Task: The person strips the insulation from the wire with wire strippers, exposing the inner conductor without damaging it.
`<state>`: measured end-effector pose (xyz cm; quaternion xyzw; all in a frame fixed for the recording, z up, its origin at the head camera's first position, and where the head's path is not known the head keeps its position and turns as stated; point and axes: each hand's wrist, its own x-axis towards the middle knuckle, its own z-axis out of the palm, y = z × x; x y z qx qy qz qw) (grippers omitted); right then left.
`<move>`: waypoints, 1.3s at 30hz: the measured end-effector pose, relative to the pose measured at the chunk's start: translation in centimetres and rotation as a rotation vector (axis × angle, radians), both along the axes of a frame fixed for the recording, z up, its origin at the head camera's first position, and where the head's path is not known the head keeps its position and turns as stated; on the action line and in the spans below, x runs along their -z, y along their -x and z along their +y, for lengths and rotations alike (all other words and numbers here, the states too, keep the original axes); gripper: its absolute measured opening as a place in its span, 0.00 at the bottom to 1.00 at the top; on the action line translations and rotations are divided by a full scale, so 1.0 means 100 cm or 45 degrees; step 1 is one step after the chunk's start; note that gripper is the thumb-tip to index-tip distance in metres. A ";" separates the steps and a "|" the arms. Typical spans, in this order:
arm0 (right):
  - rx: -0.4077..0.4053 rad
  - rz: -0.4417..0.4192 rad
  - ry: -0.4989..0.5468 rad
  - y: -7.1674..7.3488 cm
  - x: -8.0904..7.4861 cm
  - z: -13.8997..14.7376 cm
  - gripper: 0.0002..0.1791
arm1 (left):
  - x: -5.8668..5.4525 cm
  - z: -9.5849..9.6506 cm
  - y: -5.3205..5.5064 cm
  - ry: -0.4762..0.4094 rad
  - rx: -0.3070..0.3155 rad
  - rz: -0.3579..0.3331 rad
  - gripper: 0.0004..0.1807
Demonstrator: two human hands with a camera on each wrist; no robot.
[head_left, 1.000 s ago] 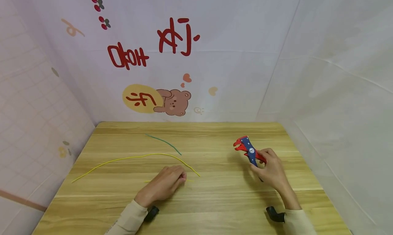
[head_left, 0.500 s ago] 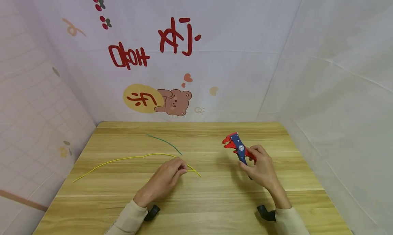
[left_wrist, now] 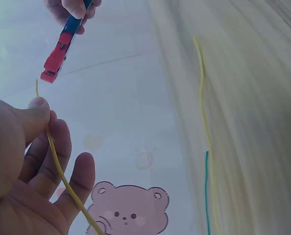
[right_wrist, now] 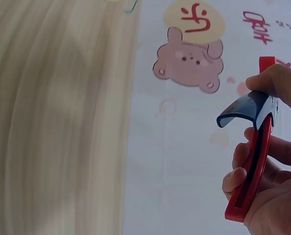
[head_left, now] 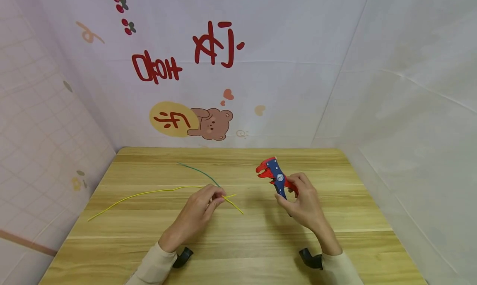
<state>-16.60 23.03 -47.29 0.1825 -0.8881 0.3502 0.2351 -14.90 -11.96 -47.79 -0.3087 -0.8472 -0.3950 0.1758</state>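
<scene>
My left hand (head_left: 201,204) pinches a short yellow wire (left_wrist: 57,161) between thumb and forefinger. One end pokes up past the fingertips, and the rest runs down across the palm in the left wrist view. To the right, my right hand (head_left: 303,200) grips a red and blue wire stripper (head_left: 278,175) by its handles, raised over the table. The tool's red nose points left toward the yellow wire's end, with a gap between them in the head view. In the right wrist view the fingers wrap the red handle (right_wrist: 250,181) and the thumb lies over the blue part.
A long yellow wire (head_left: 149,191) curves across the left half of the wooden table (head_left: 246,252), passing behind my left hand. A shorter green wire (head_left: 199,171) lies farther back. White printed cloth (head_left: 290,90) hangs behind the table and at both sides.
My left hand has lifted the short yellow wire off the table, moving slightly away from me. My right hand has carried the wire stripper leftward, narrowing the gap between the hands.
</scene>
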 end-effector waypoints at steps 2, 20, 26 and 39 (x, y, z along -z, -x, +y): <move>-0.024 -0.003 -0.001 -0.001 -0.003 -0.005 0.26 | -0.003 -0.001 0.000 -0.015 0.004 0.028 0.08; -0.183 -0.171 0.067 -0.005 -0.020 -0.028 0.26 | -0.020 -0.011 0.000 -0.080 0.009 0.197 0.05; -0.233 -0.204 0.108 -0.010 -0.025 -0.034 0.23 | -0.023 -0.012 -0.001 -0.109 0.034 0.217 0.05; -0.332 -0.309 0.245 -0.020 -0.032 -0.045 0.18 | -0.031 -0.007 -0.006 -0.145 0.032 0.291 0.14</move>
